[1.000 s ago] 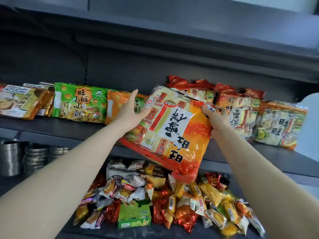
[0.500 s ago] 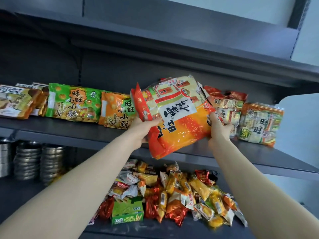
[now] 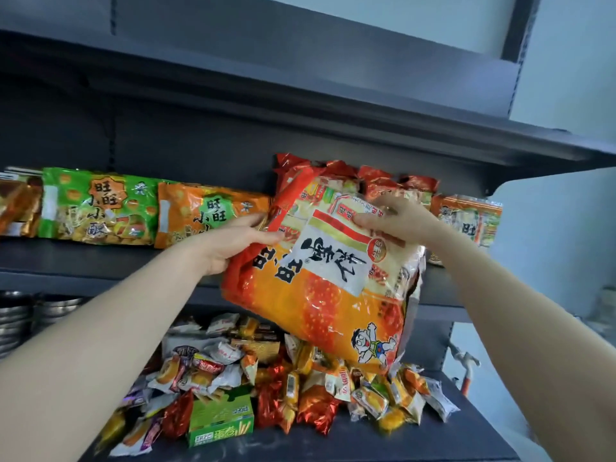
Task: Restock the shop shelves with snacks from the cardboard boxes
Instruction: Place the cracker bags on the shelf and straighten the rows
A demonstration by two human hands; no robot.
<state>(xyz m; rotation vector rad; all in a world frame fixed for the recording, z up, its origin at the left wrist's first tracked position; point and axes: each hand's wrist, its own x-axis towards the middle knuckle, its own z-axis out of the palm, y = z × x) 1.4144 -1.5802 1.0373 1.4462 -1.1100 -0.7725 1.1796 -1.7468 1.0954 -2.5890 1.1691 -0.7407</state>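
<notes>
A large orange and red snack bag (image 3: 333, 295) with a white label and a cartoon boy hangs tilted at the front of the dark middle shelf (image 3: 83, 261). My left hand (image 3: 230, 241) grips its upper left edge. My right hand (image 3: 396, 218) holds its top right part, fingers curled over the front. Behind it on the shelf stand more red and orange bags (image 3: 393, 181), partly hidden. No cardboard box is in view.
To the left on the same shelf lie a green bag (image 3: 96, 208) and an orange bag (image 3: 200, 218). Another pack (image 3: 466, 218) stands at the right end. The lower shelf holds a heap of small wrapped snacks (image 3: 300, 388), a green box (image 3: 220, 418) and stacked metal bowls (image 3: 20, 315).
The big bag has swung round so its cartoon end hangs down over the shelf edge. My right hand has moved from the bag's side up onto its top front.
</notes>
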